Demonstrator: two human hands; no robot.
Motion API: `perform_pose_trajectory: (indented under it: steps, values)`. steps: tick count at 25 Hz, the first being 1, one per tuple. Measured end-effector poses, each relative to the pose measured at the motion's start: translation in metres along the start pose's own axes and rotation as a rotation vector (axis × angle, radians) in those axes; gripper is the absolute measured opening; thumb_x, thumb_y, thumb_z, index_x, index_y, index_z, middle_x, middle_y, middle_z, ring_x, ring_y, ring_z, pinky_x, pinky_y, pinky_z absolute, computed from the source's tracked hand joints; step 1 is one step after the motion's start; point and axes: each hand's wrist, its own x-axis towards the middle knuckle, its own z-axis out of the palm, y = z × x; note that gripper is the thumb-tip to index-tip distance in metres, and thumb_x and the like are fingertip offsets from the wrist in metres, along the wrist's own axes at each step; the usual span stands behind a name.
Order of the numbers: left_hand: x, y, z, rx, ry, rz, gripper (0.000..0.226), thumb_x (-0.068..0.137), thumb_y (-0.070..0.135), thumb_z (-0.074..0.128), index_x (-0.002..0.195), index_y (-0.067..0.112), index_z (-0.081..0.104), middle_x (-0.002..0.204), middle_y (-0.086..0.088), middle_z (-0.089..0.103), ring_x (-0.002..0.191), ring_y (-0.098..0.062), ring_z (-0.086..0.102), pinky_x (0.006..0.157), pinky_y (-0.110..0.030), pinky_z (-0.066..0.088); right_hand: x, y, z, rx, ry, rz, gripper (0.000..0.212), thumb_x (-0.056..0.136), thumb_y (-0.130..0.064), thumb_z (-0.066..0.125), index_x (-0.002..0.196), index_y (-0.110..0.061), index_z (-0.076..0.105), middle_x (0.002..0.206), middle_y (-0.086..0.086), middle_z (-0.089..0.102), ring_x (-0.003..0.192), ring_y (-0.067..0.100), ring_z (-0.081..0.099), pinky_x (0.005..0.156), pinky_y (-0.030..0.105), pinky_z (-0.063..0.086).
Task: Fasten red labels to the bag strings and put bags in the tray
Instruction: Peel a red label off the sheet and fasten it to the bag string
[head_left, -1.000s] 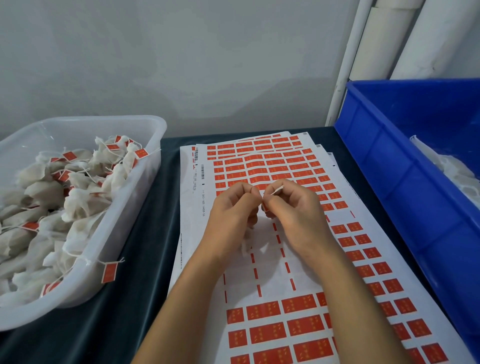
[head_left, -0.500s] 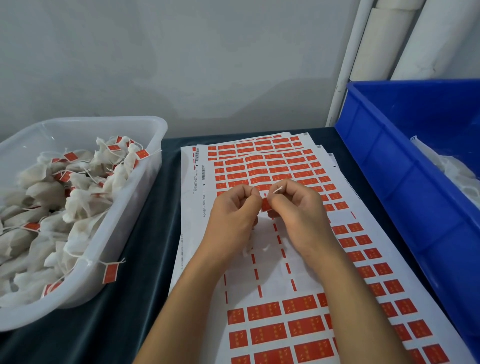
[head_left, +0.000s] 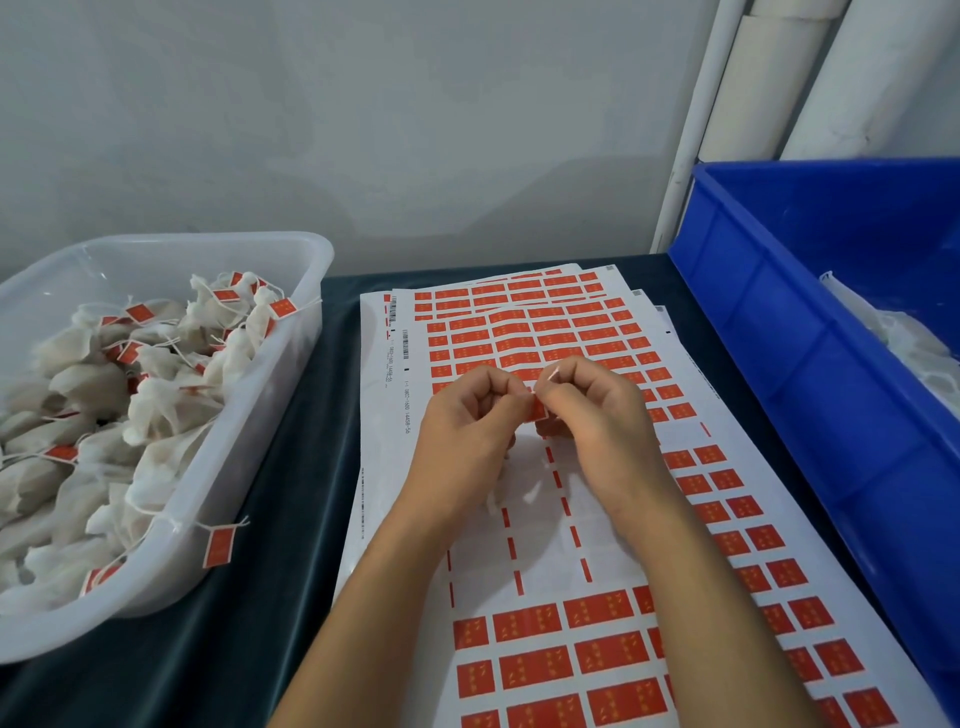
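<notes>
Over the label sheets at the bench's middle, our left hand and right hand pinch one red label between curled fingertips — folded closer around the white string than a second ago (the bag itself is hidden). We judge fastening nearly done; the clear tray of tagged bags waits at the left edge.

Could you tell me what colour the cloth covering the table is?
Dark teal-green table cloth, clearest in the head view.
</notes>
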Motion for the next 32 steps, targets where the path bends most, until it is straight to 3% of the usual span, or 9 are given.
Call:
perform_pose_trajectory:
  steps: [6, 13, 23, 26, 28, 30, 32]
  values:
    - [-0.001, 0.001, -0.001, 0.003, 0.014, 0.010, 0.019, 0.099, 0.022, 0.068, 0.080, 0.023, 0.073, 0.070, 0.008, 0.069, 0.060, -0.004, 0.059, 0.059, -0.023, 0.053, -0.001, 0.000, 0.002, -0.075, -0.008, -0.013, 0.016, 0.102, -0.022, 0.059, 0.089, -0.021, 0.068, 0.084, -0.010, 0.071, 0.088, 0.005, 0.070, 0.072, 0.012, 0.056]
    - [0.003, -0.001, 0.001, -0.034, 0.072, -0.035, 0.016, 0.099, 0.019, 0.065, 0.085, 0.018, 0.072, 0.070, 0.009, 0.069, 0.060, -0.004, 0.059, 0.060, -0.020, 0.055, 0.001, 0.002, 0.002, -0.009, 0.011, 0.009, 0.015, 0.103, -0.023, 0.059, 0.092, -0.018, 0.069, 0.083, -0.013, 0.072, 0.084, 0.000, 0.070, 0.068, 0.008, 0.052]
    - [0.001, -0.003, -0.001, -0.025, 0.055, -0.015, 0.015, 0.098, 0.024, 0.069, 0.083, 0.019, 0.071, 0.068, -0.003, 0.066, 0.056, -0.014, 0.056, 0.051, -0.030, 0.051, 0.001, 0.006, 0.003, -0.022, -0.061, 0.011, 0.015, 0.105, -0.030, 0.055, 0.099, -0.027, 0.068, 0.091, -0.015, 0.071, 0.092, 0.000, 0.069, 0.071, 0.009, 0.054]
    - [0.002, -0.006, 0.000, -0.023, 0.087, 0.005, 0.014, 0.099, 0.026, 0.069, 0.086, 0.022, 0.070, 0.073, -0.009, 0.066, 0.058, -0.019, 0.057, 0.055, -0.032, 0.054, 0.001, 0.008, 0.004, -0.020, -0.038, 0.009, 0.013, 0.105, -0.034, 0.055, 0.102, -0.029, 0.066, 0.091, -0.018, 0.070, 0.090, -0.002, 0.068, 0.070, 0.010, 0.053]
    - [0.003, -0.009, 0.001, 0.030, 0.090, 0.042, 0.010, 0.100, 0.027, 0.067, 0.089, 0.025, 0.067, 0.079, -0.004, 0.068, 0.067, -0.024, 0.061, 0.062, -0.031, 0.057, 0.002, 0.011, 0.003, -0.021, -0.002, 0.005, 0.011, 0.104, -0.036, 0.056, 0.103, -0.030, 0.065, 0.092, -0.018, 0.070, 0.090, -0.002, 0.068, 0.070, 0.013, 0.056]
    - [0.001, -0.013, 0.004, 0.117, 0.058, 0.084, 0.009, 0.101, 0.026, 0.064, 0.093, 0.028, 0.061, 0.085, 0.007, 0.067, 0.074, -0.013, 0.063, 0.066, -0.018, 0.056, 0.004, 0.013, 0.003, -0.031, 0.046, 0.006, 0.009, 0.104, -0.039, 0.056, 0.103, -0.034, 0.063, 0.094, -0.018, 0.070, 0.089, 0.001, 0.069, 0.072, 0.019, 0.060]
    - [-0.003, -0.015, 0.007, 0.272, 0.044, 0.106, 0.009, 0.098, 0.032, 0.062, 0.096, 0.033, 0.054, 0.090, 0.015, 0.062, 0.084, -0.005, 0.061, 0.068, -0.014, 0.052, 0.005, 0.015, 0.002, -0.055, 0.107, -0.001, 0.007, 0.103, -0.041, 0.056, 0.102, -0.036, 0.062, 0.096, -0.020, 0.068, 0.090, 0.001, 0.068, 0.076, 0.025, 0.062]
